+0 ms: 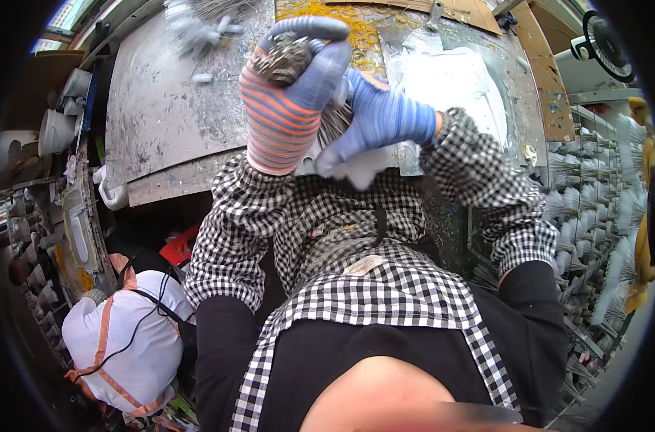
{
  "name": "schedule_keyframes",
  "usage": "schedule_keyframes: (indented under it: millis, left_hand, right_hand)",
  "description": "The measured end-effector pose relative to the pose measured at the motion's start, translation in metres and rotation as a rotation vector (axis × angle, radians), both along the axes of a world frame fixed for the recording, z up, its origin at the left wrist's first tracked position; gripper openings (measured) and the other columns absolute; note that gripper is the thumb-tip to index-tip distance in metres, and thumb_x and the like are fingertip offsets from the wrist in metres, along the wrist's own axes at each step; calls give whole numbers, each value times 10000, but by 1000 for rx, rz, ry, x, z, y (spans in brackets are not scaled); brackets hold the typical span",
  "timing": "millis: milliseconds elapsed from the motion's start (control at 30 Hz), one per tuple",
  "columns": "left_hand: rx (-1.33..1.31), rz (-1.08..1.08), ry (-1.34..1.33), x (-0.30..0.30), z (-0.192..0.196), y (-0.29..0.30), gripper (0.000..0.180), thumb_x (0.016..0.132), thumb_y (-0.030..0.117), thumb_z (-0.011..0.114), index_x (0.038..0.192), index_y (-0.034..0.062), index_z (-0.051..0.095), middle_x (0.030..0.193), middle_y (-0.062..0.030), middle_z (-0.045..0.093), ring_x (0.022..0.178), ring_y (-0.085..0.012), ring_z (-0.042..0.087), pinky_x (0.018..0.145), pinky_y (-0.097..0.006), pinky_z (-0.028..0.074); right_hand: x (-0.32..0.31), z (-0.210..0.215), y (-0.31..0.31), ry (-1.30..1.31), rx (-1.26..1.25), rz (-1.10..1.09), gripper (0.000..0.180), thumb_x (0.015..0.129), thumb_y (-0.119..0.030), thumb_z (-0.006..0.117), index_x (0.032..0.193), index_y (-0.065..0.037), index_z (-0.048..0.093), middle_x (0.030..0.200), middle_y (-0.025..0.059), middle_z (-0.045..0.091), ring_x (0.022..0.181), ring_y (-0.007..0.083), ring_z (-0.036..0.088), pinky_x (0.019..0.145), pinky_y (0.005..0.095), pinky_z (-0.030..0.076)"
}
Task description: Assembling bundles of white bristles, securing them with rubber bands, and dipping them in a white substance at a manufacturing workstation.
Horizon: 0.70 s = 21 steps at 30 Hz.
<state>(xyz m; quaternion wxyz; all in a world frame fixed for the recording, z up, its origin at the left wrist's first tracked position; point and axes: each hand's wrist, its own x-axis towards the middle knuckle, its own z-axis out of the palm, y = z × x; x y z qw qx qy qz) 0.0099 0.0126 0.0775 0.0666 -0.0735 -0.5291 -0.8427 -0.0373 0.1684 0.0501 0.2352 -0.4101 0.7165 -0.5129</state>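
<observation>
In front of my apron I hold a bundle of thin wire brushes (332, 124) at a slant. Its grey wire ends bunch up at my left hand, and a fuzzy white end hangs below my right hand. My left hand (299, 86), in an orange and blue striped glove, is closed round the upper part. My right hand (381, 115), in a blue striped glove, wraps the lower part with the thumb along it. Motion blurs both hands a little, and the fingers hide the middle of the bundle.
Yellow rubber bands (363, 36) lie at the back of the grey worktable (169, 108). Loose wire brushes (198, 29) are at far left, white sheets (457, 79) at right. Racks of brush bundles (583, 194) and a black fan (607, 47) stand right. Another person (126, 338) is at lower left.
</observation>
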Motion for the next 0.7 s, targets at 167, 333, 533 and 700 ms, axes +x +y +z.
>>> schedule_keyframes:
  millis: [167, 333, 533, 700]
  left_hand:
    - [-430, 343, 448, -9, -3, -8, 287, 935, -12, 704, 1214, 36, 658, 977, -95, 719, 808, -140, 703, 677, -260, 588]
    - [-1120, 313, 1041, -12, 32, -34, 321, 824, -106, 673, 1098, 46, 742, 988, -105, 751, 824, -219, 741, 722, -320, 602]
    - [-1228, 294, 791, -25, -25, -35, 297, 788, -21, 675, 1030, 107, 790, 964, -88, 757, 849, -256, 745, 764, -361, 599]
    - [-1270, 325, 953, -56, 7, 1, 237, 797, 58, 715, 1014, 115, 791, 942, -94, 755, 787, -269, 722, 701, -357, 586]
  right_hand:
    - [9, -22, -19, 89, -87, -115, 894, 687, -374, 926, 1424, -92, 505, 1186, 159, 699, 1096, 278, 682, 970, 405, 547]
    - [1, -20, -12, 482, 36, -326, 358, 746, -282, 810, 1059, -137, 716, 924, 137, 730, 852, 340, 712, 784, 440, 573]
    - [-9, -90, -24, 497, 68, -417, 267, 761, -265, 780, 955, -99, 705, 858, 150, 712, 788, 340, 700, 718, 419, 561]
    - [-4, -78, -23, 394, -66, -460, 405, 774, -302, 818, 1078, -63, 699, 972, 127, 745, 903, 281, 724, 756, 346, 569]
